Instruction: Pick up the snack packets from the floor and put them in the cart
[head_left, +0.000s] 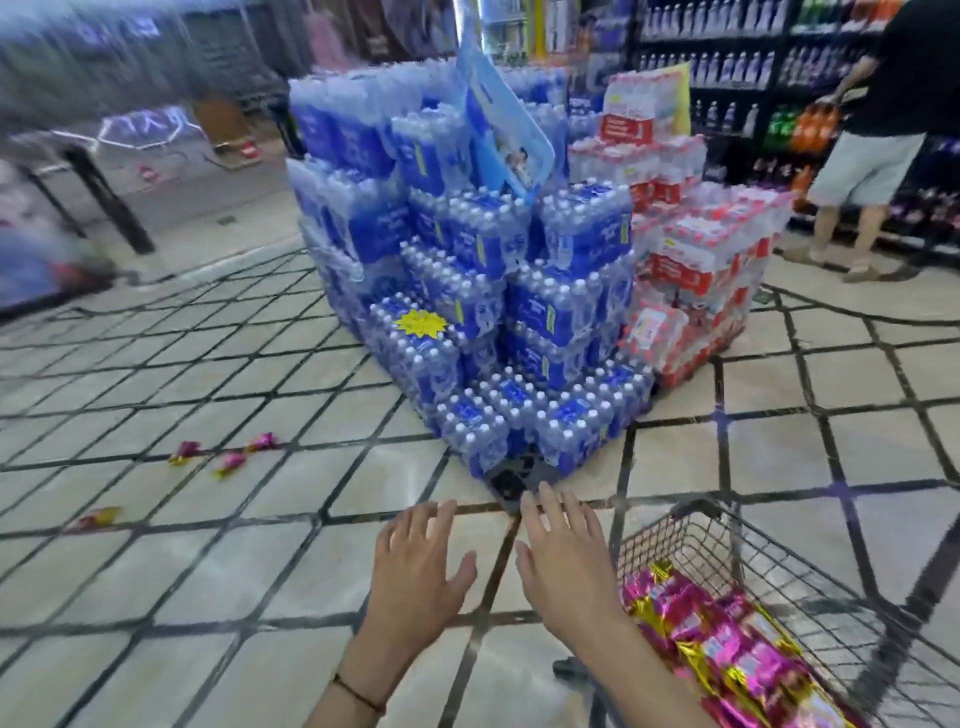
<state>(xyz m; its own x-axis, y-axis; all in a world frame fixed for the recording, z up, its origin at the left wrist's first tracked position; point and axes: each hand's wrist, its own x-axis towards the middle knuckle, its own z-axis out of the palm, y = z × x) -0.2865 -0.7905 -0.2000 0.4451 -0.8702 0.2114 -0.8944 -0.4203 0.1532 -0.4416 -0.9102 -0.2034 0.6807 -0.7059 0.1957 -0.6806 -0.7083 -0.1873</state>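
Observation:
Several pink and gold snack packets (727, 644) lie in the wire cart (810, 587) at the lower right. On the tiled floor at the left lie more packets: three small ones (228, 461) close together and a flat one (98, 517) nearer me. My left hand (421, 561) and my right hand (563, 566) hover side by side over the floor, fingers spread, holding nothing. My right forearm crosses in front of the cart's near corner.
A tall stack of blue bottled-water packs (467, 270) stands straight ahead, with red-capped packs (691, 270) beside it. A person in shorts (862, 156) stands at the drink shelves far right. A dark table leg (104, 192) is at the far left.

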